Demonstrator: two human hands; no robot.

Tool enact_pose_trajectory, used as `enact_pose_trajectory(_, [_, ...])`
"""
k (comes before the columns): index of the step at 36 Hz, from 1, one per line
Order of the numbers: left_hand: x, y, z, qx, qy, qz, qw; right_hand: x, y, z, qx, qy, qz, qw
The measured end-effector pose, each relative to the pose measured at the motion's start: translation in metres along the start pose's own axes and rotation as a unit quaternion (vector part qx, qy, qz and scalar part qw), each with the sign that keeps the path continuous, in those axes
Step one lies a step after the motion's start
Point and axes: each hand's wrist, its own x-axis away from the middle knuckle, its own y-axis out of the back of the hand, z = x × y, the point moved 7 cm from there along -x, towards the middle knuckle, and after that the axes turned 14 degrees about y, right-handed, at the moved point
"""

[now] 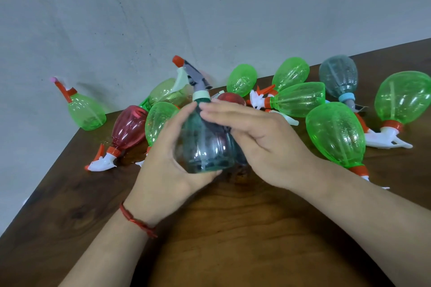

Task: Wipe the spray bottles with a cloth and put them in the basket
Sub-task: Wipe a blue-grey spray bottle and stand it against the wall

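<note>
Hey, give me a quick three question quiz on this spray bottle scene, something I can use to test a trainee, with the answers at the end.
1. True or false: the left hand grips the teal spray bottle round its body.
2. Most of the bottles lying on the wooden table are: A red, B green, C yellow.
3. Fill in: the held bottle's nozzle tip is ____.
Key: 1 true; 2 B; 3 orange.
</note>
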Motion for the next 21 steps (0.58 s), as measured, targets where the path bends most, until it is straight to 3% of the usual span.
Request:
enact_pose_trajectory(6, [0.004, -0.005, -0.010, 0.005, -0.007, -0.007, 1.000, 0.000, 0.005, -0.018, -0.165, -0.136, -0.084, 0.973])
enact_pose_trajectory(11, [0.005, -0.007, -0.015, 0.029, -0.003, 0.004, 1.000, 0.000, 0.007, -0.020, -0.224, -0.160, -0.112, 0.955])
enact_pose_trajectory(14, [0.005, -0.011, -0.016, 0.039, -0.001, 0.027, 0.999, 0.001, 0.007, -0.022, -0.200, -0.162, -0.107, 0.960])
enact_pose_trajectory(21, [0.003, -0.011, -0.016, 0.030, -0.018, 0.025, 0.999, 0.001, 0.004, -0.010, -0.052, -0.044, -0.037, 0.997])
